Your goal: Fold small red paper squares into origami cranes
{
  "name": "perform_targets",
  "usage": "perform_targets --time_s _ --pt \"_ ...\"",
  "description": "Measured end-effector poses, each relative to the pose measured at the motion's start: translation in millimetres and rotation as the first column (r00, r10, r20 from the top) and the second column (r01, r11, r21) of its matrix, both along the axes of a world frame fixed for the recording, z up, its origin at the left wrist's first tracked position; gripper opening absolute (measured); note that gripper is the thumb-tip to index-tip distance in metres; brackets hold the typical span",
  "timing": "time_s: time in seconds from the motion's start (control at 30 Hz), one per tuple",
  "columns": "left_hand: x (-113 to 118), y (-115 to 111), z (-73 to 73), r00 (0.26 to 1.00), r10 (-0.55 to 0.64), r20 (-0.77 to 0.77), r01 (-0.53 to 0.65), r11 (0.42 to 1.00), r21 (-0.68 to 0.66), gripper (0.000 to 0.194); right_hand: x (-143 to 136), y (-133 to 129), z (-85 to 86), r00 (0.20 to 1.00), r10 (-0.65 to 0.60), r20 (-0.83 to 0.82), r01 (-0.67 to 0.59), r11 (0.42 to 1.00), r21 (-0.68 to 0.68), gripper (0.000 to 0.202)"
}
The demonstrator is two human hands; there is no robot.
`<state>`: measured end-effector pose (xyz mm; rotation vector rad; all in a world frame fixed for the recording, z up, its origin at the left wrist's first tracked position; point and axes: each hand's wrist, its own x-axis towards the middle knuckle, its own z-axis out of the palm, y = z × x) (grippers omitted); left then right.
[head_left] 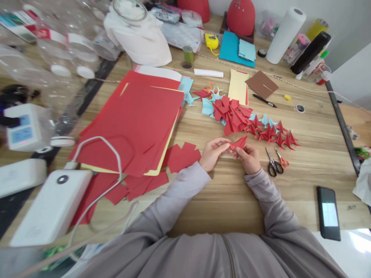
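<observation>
A small folded red paper piece (239, 143) is held between both hands above the wooden table. My left hand (215, 151) pinches its left tip, with the thumb and fingers pressed together. On its lower right side my right hand (248, 156) grips the same piece with thumb and fingers. Just beyond the hands lies a pile of folded red papers (230, 114), with light blue ones (207, 107) at its left. A row of pointed red folded pieces (269, 133) stretches to the right of the pile.
Large red sheets (136, 123) and small red squares (184, 156) lie left. Black scissors (274, 164) and orange scissors (282, 159) lie right of my right hand. A phone (328, 213) is at the right; a white power bank (52, 208) with a cable sits at the left.
</observation>
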<state>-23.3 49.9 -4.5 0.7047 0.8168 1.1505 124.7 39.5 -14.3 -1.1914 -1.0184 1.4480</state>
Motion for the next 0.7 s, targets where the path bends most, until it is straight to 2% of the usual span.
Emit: perform_targets --time_s 0.17,0.3,0.4,0.7 --pt "0.3 -1.6 2.8 0.983 0.035 -0.181 -0.023 0.997 0.070 0.028 -0.4 -0.4 1.3 0.999 0.028 -0.023 -0.028 0.999 0.026 0.021" --pt "0.0 -2.8 3.9 0.975 0.018 -0.223 -0.002 0.998 0.069 0.025 -1.9 -0.9 5.9 0.999 0.047 0.021 -0.048 0.998 0.046 0.022" --pt "-0.4 -2.7 4.1 0.974 -0.006 -0.227 0.023 0.997 0.072 0.022 -2.7 -1.1 7.9 0.997 0.055 0.062 -0.058 0.997 0.048 0.024" --pt "-0.5 -2.9 -0.2 0.991 -0.033 -0.128 0.043 0.996 0.083 0.020 -4.8 -2.5 5.0 0.999 0.021 0.035 -0.024 0.998 0.066 0.026"
